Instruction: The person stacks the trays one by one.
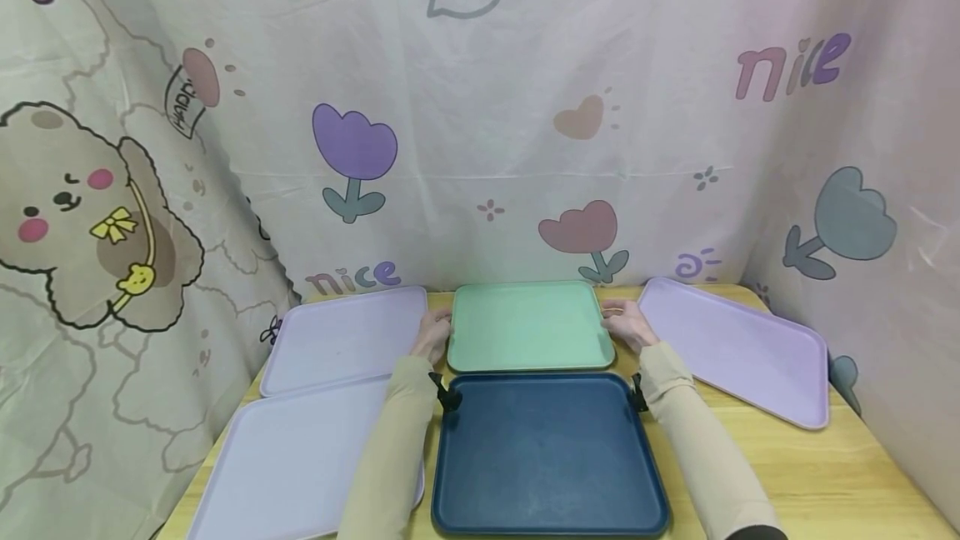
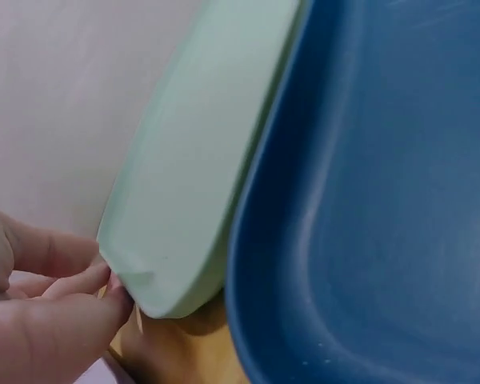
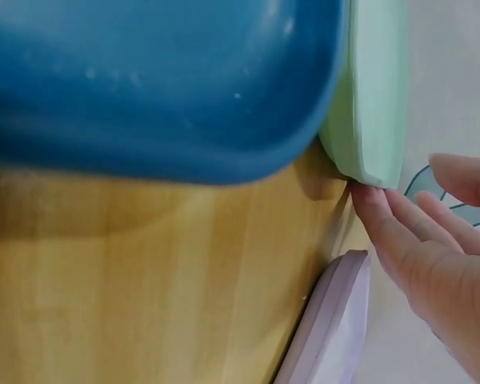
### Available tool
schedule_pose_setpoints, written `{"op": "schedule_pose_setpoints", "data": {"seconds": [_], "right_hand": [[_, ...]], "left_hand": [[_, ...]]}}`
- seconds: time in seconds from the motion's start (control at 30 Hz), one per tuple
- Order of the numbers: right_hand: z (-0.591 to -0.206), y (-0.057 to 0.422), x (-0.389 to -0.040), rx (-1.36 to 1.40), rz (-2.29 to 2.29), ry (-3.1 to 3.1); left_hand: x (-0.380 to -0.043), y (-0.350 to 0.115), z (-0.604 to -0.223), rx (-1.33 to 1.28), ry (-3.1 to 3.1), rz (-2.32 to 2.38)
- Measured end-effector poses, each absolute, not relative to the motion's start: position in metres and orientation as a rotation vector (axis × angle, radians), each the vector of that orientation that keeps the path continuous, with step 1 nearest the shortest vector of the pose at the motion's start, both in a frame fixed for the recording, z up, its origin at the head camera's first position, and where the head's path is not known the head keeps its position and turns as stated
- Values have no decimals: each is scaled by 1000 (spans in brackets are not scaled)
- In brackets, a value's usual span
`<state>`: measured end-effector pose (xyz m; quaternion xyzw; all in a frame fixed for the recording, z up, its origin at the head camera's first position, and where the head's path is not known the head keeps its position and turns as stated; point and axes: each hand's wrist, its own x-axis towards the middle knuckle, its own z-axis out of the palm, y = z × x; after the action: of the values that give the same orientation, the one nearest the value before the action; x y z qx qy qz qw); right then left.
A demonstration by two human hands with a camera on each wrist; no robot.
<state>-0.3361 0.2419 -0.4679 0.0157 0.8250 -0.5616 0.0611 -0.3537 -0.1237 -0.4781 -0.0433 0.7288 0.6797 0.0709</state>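
Observation:
A mint-green tray [image 1: 532, 327] lies at the back middle of the table, behind a dark blue tray [image 1: 551, 457]. At its left end my left hand [image 1: 432, 335] pinches the rim, with thumb and fingers meeting the edge in the left wrist view. My right hand [image 1: 628, 323] is at the opposite end. In the right wrist view its extended fingers [image 3: 388, 220] touch the green tray's lower edge, while the thumb stays apart from it. The blue tray's near corners show large in both wrist views.
Two pale lavender trays [image 1: 348, 340] [image 1: 300, 465] lie on the left, the nearer partly under my left sleeve. A lilac tray [image 1: 742, 352] sits angled on the right. Beneath is a wooden table [image 1: 810, 473]; a printed curtain [image 1: 465, 132] encloses its back and sides.

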Motion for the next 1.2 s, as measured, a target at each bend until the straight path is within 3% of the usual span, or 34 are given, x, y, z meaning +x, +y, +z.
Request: {"op": "schedule_pose_setpoints", "data": {"seconds": [0.37,0.8,1.2], "right_hand": [[-472,247,-341,89,-1773,2417],[-465,255,-334,110,-2193,2084],[-451,256,-318,149,-2055,2348]], "left_hand": [[-352,-123,-479,-153,2227,2063],[-349,-129,-474,-209,2126,2200],[-334,-131,-463,-273,2083,2321]]}}
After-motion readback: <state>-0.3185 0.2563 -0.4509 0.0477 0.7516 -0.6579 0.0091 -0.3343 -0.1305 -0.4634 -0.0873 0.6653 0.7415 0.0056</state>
